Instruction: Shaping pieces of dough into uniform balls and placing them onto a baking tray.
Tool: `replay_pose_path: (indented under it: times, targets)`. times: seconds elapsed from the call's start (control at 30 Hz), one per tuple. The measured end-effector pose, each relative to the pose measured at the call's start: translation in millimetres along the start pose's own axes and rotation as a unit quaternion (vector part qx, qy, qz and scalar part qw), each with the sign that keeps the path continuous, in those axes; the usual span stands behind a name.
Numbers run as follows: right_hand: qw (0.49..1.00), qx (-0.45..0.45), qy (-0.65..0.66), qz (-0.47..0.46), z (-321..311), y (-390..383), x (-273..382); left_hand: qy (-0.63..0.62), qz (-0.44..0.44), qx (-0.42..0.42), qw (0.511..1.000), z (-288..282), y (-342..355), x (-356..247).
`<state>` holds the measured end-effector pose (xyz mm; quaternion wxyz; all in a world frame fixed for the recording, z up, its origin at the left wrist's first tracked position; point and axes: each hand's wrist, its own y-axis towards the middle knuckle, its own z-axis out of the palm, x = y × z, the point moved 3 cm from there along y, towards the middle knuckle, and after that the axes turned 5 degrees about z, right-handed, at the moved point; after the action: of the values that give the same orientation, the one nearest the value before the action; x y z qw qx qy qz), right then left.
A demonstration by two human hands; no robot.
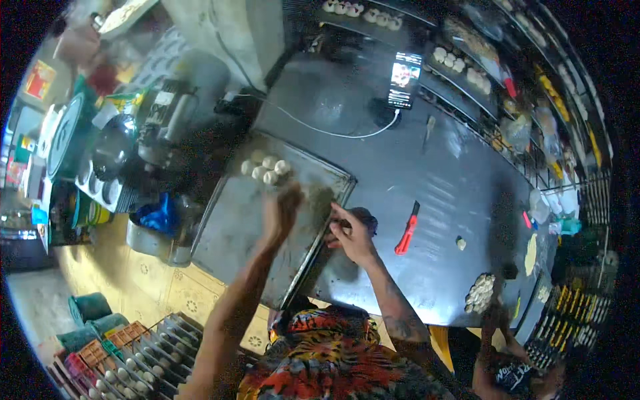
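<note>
A worn metal tray [223,220] lies on the steel table, with several small pale dough balls [269,175] near its far end. My left hand [283,210] is over the tray, below the dough balls, blurred, its fingers too smeared to read. My right hand [350,233] is at the tray's right edge with fingers apart; a dark object [365,217] is partly hidden behind it. A red box cutter [407,233] and a small piece of dough [461,243] lie to the right.
A phone [403,83] on a white cable stands at the back. Left are pans and a pot [150,243]. Dough racks [150,370] sit lower left, shelves [467,63] upper right. Another person [507,373] is at lower right beside a lumpy dough pile [479,295].
</note>
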<state>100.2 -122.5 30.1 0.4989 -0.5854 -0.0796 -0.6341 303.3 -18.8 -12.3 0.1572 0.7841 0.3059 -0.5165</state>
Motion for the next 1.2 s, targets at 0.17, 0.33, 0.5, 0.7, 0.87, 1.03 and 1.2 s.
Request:
replay_pose_path:
  times: [0.17, 0.33, 0.5, 0.7, 0.87, 1.03, 1.2]
  targets:
    - [0.978, -0.082, -0.187, 0.049, -70.5, -66.3, 3.7, 0.043, 0.273, 0.041, 0.960, -10.9, 54.4, 9.6]
    - [0.971, -0.193, -0.139, -0.009, -200.4, -133.5, -17.1, 0.286, 0.421, -0.012, 0.861, 6.3, 31.9, 13.6]
    - [0.680, -0.510, -0.450, -0.273, -351.9, -138.2, -10.5, 0.247, 0.221, -0.047, 0.942, 9.7, 35.0, -1.8]
    - [0.801, -0.338, -0.474, -0.139, -429.0, -112.6, -18.5, 0.038, 0.110, -0.068, 0.991, 62.4, -69.1, -70.6]
    - [0.941, -0.211, -0.169, -0.201, -317.3, -102.5, -4.6, -0.223, -0.050, 0.034, 0.973, 172.5, -144.7, -112.7]
    - [0.979, -0.023, -0.197, -0.044, -155.2, -97.3, -41.1, -0.285, -0.111, 0.194, 0.932, 171.1, -159.3, -89.1]
    - [0.875, -0.184, -0.442, -0.071, -133.1, -59.0, -22.2, -0.312, -0.194, 0.115, 0.923, 115.8, -158.9, -54.9]
